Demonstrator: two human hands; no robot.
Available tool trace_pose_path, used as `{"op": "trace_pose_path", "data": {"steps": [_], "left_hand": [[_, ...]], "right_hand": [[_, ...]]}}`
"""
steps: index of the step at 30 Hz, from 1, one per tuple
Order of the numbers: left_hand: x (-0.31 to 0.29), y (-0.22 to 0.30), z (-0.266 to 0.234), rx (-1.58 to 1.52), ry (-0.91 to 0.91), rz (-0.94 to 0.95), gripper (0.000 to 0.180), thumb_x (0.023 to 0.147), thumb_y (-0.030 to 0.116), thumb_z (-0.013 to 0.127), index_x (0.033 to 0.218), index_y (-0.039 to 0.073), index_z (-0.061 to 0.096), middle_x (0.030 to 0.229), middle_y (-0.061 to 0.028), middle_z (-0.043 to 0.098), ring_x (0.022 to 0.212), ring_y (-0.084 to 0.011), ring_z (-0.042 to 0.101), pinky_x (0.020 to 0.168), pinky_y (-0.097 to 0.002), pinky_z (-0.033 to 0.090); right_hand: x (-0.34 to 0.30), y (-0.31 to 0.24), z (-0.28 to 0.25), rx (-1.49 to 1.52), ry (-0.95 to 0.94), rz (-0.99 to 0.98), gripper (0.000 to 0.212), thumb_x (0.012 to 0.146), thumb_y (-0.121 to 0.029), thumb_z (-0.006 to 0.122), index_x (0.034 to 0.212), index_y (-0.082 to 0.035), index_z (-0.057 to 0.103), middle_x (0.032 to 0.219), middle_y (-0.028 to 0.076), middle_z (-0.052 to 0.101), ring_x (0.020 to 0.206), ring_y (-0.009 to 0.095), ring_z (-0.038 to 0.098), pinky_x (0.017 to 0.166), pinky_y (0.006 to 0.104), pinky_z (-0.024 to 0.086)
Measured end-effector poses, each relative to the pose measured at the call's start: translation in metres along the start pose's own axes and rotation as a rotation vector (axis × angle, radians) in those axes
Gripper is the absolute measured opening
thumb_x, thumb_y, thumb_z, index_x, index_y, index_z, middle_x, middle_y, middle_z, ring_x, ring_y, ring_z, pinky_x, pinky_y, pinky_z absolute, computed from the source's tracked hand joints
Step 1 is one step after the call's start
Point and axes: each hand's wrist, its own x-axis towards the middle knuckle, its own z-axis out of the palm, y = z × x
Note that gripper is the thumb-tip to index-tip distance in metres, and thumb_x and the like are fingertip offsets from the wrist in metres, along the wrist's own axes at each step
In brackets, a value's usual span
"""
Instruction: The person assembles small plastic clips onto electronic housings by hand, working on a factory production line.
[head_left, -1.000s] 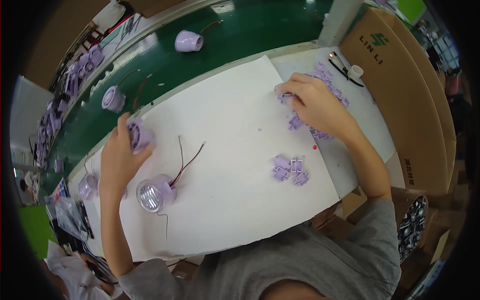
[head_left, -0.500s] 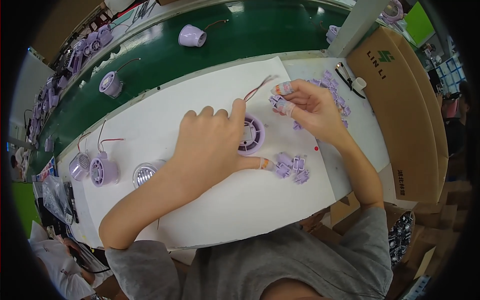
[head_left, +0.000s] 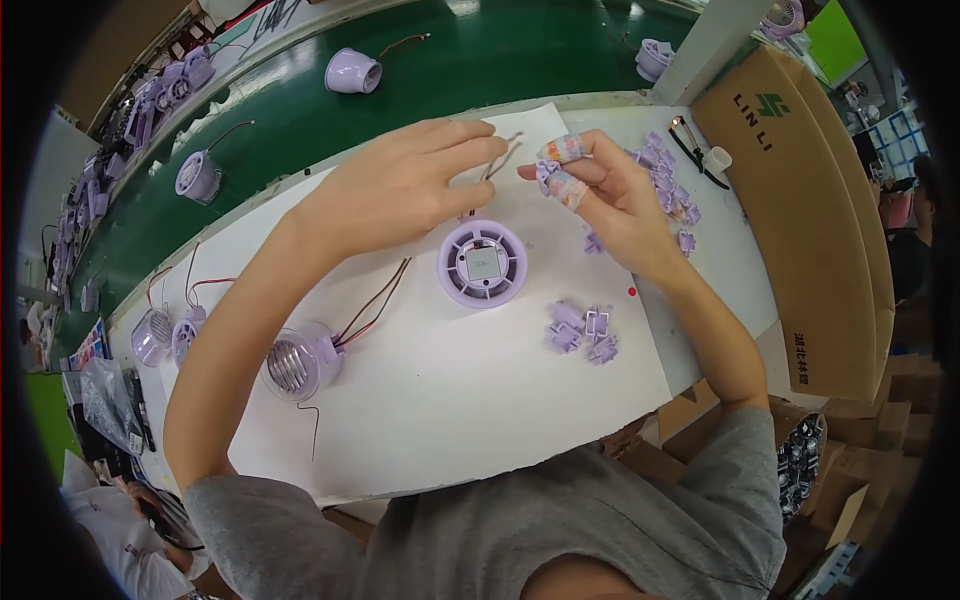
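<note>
A round lilac fan housing lies flat on the white sheet, its thin wires rising from it. My left hand pinches those wires above the housing. My right hand, with taped fingertips, holds a small lilac clip close to the wire ends. A second lilac housing with red and black wires lies to the left, apart from both hands.
Small lilac clips lie in a cluster and a heap. More housings sit at the sheet's left edge and on the green belt. A cardboard box stands right. Black snips lie near it.
My left hand has let go of the round housing, now lying in the middle of the sheet, and lifted to pinch its wires. My right hand has raised a clip toward them.
</note>
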Motion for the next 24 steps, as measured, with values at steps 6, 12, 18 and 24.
{"op": "trace_pose_path", "data": {"steps": [6, 12, 18, 24], "left_hand": [[0.005, -0.006, 0.003, -0.035, 0.045, 0.064, 0.021, 0.065, 0.005, 0.066, 0.083, 0.007, 0.055, 0.103, -0.0067, 0.059, 0.106, -0.0261, 0.053, 0.094, -0.0395, 0.042], [-0.001, -0.003, 0.004, -0.212, 0.025, -0.14, 0.02, 0.065, 0.0, 0.063, 0.079, 0.007, 0.051, 0.087, -0.0078, 0.06, 0.095, -0.0254, 0.057, 0.099, -0.0454, 0.037], [-0.012, 0.018, -0.021, -0.415, -0.169, -0.41, 0.019, 0.07, 0.001, 0.058, 0.088, 0.004, 0.056, 0.079, -0.0103, 0.057, 0.078, -0.0277, 0.056, 0.077, -0.0378, 0.046], [-0.034, 0.034, -0.014, -0.244, 0.037, -0.384, 0.02, 0.07, 0.0, 0.057, 0.09, 0.002, 0.059, 0.077, -0.0099, 0.054, 0.075, -0.0248, 0.054, 0.065, -0.0325, 0.045]], "right_hand": [[0.003, 0.004, 0.002, -0.151, -0.013, -0.066, 0.018, 0.088, -0.005, 0.048, 0.105, -0.001, 0.044, 0.115, 0.014, 0.055, 0.11, 0.016, 0.05, 0.088, 0.0282, 0.04], [0.023, -0.009, 0.015, -0.297, -0.094, -0.115, 0.017, 0.087, -0.004, 0.048, 0.103, -0.003, 0.042, 0.105, 0.01, 0.056, 0.102, 0.017, 0.052, 0.086, 0.0292, 0.04], [0.033, 0.004, 0.018, -0.168, -0.078, 0.081, 0.018, 0.084, -0.009, 0.051, 0.098, -0.001, 0.043, 0.084, 0.013, 0.061, 0.077, 0.02, 0.061, 0.068, 0.0299, 0.046], [0.041, -0.009, 0.03, -0.452, -0.123, 0.027, 0.019, 0.082, -0.009, 0.055, 0.095, 0.0, 0.046, 0.074, 0.009, 0.059, 0.062, 0.012, 0.054, 0.054, 0.0251, 0.041]]}}
